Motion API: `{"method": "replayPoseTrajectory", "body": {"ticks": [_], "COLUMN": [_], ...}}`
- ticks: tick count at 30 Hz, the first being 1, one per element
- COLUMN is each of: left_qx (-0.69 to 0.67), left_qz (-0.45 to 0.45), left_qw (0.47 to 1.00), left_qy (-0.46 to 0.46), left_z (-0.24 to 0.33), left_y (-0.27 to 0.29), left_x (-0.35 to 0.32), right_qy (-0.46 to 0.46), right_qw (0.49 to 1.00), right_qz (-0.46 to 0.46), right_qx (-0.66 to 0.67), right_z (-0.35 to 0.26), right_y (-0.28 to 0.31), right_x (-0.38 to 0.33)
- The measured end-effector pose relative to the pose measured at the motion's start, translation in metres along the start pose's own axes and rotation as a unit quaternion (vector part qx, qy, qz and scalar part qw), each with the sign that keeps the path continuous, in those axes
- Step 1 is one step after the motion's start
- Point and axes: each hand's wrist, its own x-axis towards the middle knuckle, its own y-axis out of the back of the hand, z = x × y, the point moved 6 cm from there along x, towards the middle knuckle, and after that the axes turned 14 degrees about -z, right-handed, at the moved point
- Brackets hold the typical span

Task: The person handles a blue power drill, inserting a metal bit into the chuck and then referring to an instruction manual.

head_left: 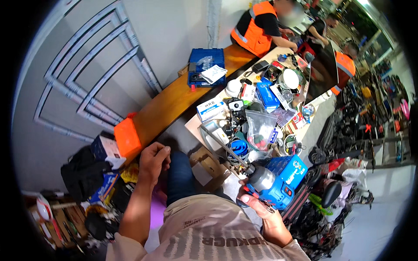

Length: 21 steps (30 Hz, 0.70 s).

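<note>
My right hand (pixel 257 204) grips a blue and grey cordless power driver (pixel 274 180) with a long bit (pixel 222 145) that points up and left toward the cluttered table (pixel 191 124). My left hand (pixel 153 161) is out to the left, fingers curled together near the end of a wooden bench (pixel 174 98); whether it pinches something small is too hard to tell. My blue-trousered knee (pixel 179 176) lies between the hands.
The table holds boxes, a clear plastic bag (pixel 260 126), cables and small parts. On the bench lie a blue tool case (pixel 204 65) and an orange box (pixel 127 137). Persons in orange vests work at the far end. Scooters crowd the right; bags and tools lie at lower left.
</note>
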Motion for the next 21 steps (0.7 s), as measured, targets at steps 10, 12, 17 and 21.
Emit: {"method": "replayPoseTrajectory", "body": {"ticks": [10, 12, 17, 21], "left_qx": [0.613, 0.659, 0.724, 0.758], "left_qz": [-0.179, -0.191, -0.268, -0.302], "left_qw": [0.763, 0.717, 0.632, 0.577], "left_qy": [-0.094, -0.121, -0.065, -0.036], "left_z": [-0.059, -0.099, -0.156, -0.169], "left_y": [0.017, 0.018, 0.013, 0.000], "left_x": [0.435, 0.531, 0.702, 0.769], "right_qy": [0.015, -0.045, -0.148, -0.179], "right_qw": [0.953, 0.928, 0.907, 0.829], "right_qz": [0.159, 0.272, 0.314, 0.368], "right_qx": [0.257, 0.250, 0.236, 0.380], "right_z": [0.059, 0.067, 0.050, 0.051], "right_y": [-0.011, -0.030, -0.075, -0.093], "right_x": [0.139, 0.172, 0.271, 0.321]}}
